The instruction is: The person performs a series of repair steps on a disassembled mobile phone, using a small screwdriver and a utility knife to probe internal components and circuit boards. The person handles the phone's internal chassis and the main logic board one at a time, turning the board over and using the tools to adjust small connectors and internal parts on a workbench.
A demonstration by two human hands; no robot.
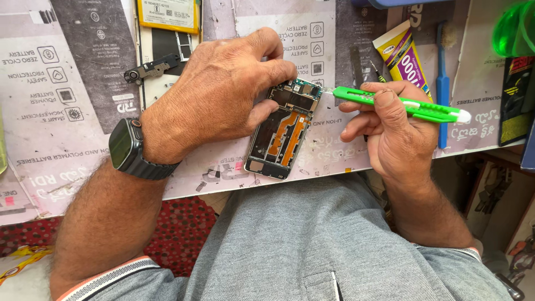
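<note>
Counter (67, 139) papered over with printed battery packaging sheets, grey and white; cluttered repair bench, seen from above the worker's lap.

Left hand (217, 95) clamped down on an opened phone (281, 134), back cover off, orange flex cables and boards exposed. Thumb presses the phone's left edge, fingers curl over the top corner. Phone lies flat on the counter, near its front edge, tilted a little to the right. Black watch (127, 147) on that wrist.

Right hand (393, 125) closed around a green utility knife (398, 105), pinched between thumb and forefinger, tip at the phone's upper right corner beside the camera area. Whether the blade touches the frame or only sits just beside it, cannot tell.

Judgement: work at that corner wants a shallow angle and light pressure, blade kept off the flex cables; the left hand's fingertips sit close to the tip, so a slip would run toward them.

Around: yellow glue tube (402, 56) and blue toothbrush (443, 89) just beyond the right hand; a small dark bracket part (150, 69) and a yellow-labelled battery (168, 14) beyond the left hand; green translucent object (515, 28) at the far right corner. The glue tube and brush crowd the knife hand's back-swing.
</note>
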